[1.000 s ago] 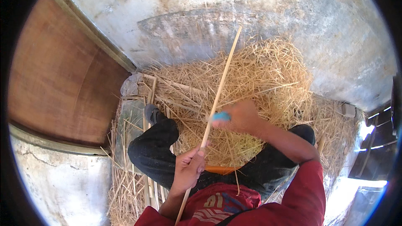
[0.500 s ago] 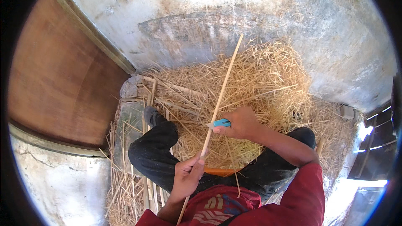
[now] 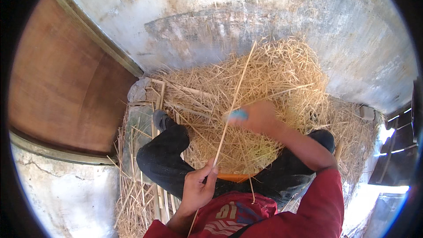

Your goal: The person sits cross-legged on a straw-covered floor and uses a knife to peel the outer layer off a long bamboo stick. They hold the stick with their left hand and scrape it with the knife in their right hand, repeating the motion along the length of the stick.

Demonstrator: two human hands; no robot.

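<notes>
A long, thin pale strip, apparently bamboo (image 3: 238,85), slants up and away from my lap toward the wall. My left hand (image 3: 199,187) is closed round its lower part, thumb along the strip. Farther up, my right hand (image 3: 260,117) grips a utility knife (image 3: 238,114) with a blue handle; both are smeared by motion. The knife's front end lies at or beside the strip's right side, and whether the blade touches it I cannot tell. Behind the strip, curly pale shavings (image 3: 282,70) are heaped up. An orange rim (image 3: 238,177) shows between my legs, mostly hidden.
A stained plaster wall (image 3: 198,0) rises at the back, with a brown wooden panel (image 3: 66,75) on the left. Loose split sticks (image 3: 161,198) lie beside my left leg. A small grey block (image 3: 366,113) sits at the wall's foot on the right.
The strip has turned and now shows a narrower edge. My right hand and the knife have shifted slightly up and right, now blurred. My left hand keeps its hold in nearly the same place.
</notes>
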